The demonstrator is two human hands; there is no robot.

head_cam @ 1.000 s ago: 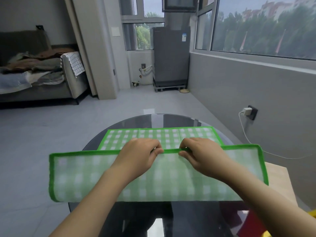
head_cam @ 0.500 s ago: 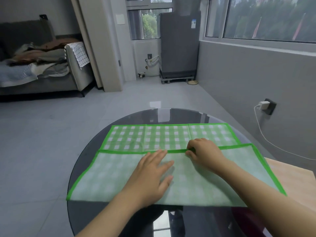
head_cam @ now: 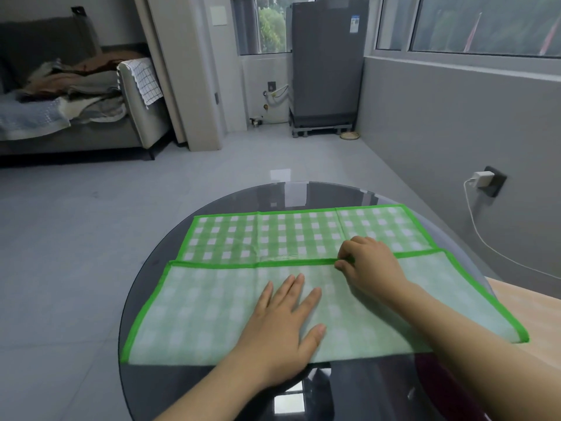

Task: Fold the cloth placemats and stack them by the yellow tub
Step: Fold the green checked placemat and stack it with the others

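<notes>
Round glass table (head_cam: 158,287) carried one green checked placemat (head_cam: 212,314), half folded.
Your left hand (head_cam: 282,326) lay flat on it, fingers released; your right hand (head_cam: 368,265) pinched its folded-over edge.

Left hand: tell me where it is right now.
In the head view, the left hand lies flat, fingers straight, on the folded-over near half of the green placemat, low centre, just left of the right hand.
</notes>
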